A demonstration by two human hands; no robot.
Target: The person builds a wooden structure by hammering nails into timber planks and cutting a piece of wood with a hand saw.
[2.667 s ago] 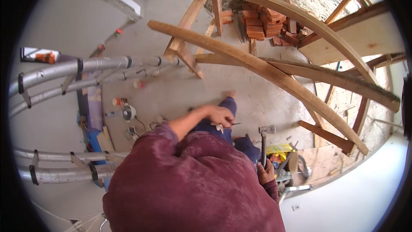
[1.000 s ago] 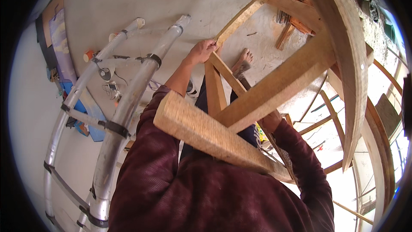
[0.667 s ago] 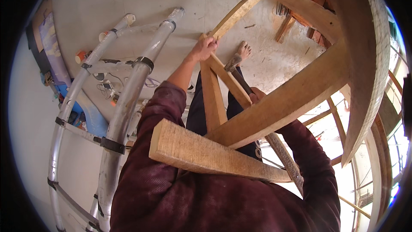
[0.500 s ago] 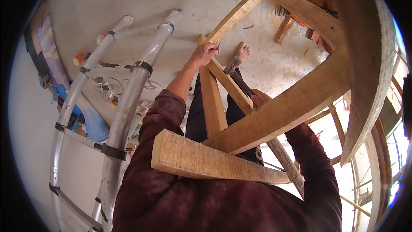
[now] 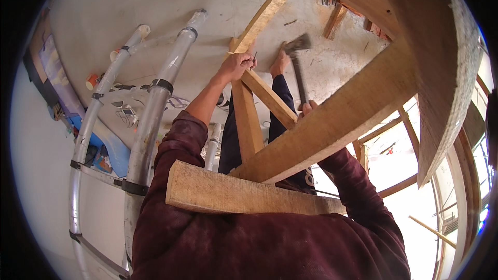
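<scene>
Pinching a small nail against the wooden brace, the left hand was closed at the joint where the timbers met. The right hand, mostly hidden behind a thick beam, gripped the hammer by its handle, the head raised above the nail. Metal scaffold tubes stood to the left.

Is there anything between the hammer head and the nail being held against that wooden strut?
Nothing visible. The hammer is raised beside the nail, pinched by the left hand on the strut; open air lies between them.
</scene>
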